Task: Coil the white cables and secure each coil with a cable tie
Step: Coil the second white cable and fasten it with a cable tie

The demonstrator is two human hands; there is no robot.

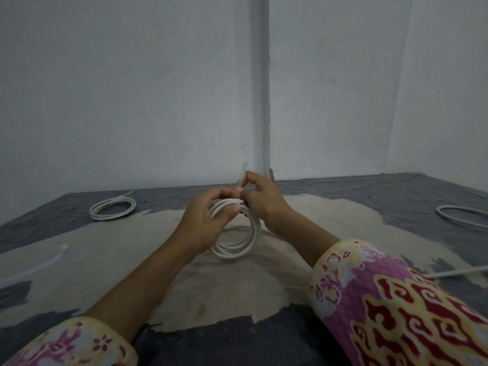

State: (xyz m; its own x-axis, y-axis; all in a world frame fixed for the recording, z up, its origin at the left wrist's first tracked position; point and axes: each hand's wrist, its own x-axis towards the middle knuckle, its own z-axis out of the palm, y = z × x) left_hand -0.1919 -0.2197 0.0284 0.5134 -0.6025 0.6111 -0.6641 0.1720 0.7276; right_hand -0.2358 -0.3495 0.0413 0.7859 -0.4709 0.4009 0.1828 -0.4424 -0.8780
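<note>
Patterned yellow-and-purple sleeves (396,299) frame the bottom of the view, bare forearms reaching forward over a worn grey-and-beige painted floor (237,291).

Far left on the floor lies a loose white strand (39,265), too blurred to say whether it is a cable or a tie. Behind it, well apart, rests a finished coil of white cable (112,208), its loops bound by a tie at the top; that one I judge done.

At centre, the left hand (208,220) is clenched around the top of a second coil of white round cable (237,247), holding the loops together above the floor. A translucent white cable tie (241,175) wraps the bundle there, its tail standing upward. The right hand (260,199) pinches that tail between thumb and fingers, so the cinching appears under way but not finished.

Far right, another loop of white cable (462,216) lies partly out of view, with no tie visible; nearer, a straight white cable length (459,272) runs off the edge.

Count: one tied coil, one coil in hand, at least one cable waiting on the right, one tie plainly visible in use. Roughly halfway, I judge.
</note>
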